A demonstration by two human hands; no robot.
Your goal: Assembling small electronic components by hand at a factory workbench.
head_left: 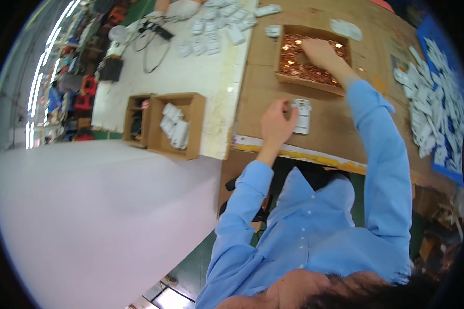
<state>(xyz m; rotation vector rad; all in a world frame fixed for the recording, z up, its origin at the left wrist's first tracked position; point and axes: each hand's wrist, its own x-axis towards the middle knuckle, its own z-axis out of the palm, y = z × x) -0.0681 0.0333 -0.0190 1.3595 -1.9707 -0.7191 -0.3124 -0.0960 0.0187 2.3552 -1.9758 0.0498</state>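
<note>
A white plastic housing (302,117) lies on the brown tabletop in front of me. My left hand (277,123) is at its left edge, thumb and forefinger curled toward each other. Whatever those fingers hold, if anything, is too small to make out. Farther off stands an open cardboard box (305,83) of loose, shiny copper-coloured metal pieces (292,56). My right hand (318,53) reaches into it from the right, fingers bent down together among the pieces. Its fingertips are hidden, so what they grip does not show.
A blue bin (450,174) at the right has white plastic parts (420,103) heaped in and beside it. More white parts (211,26) lie on the white table at far left, near another person's hand (183,9). A cardboard box (193,123) holding white parts stands nearer.
</note>
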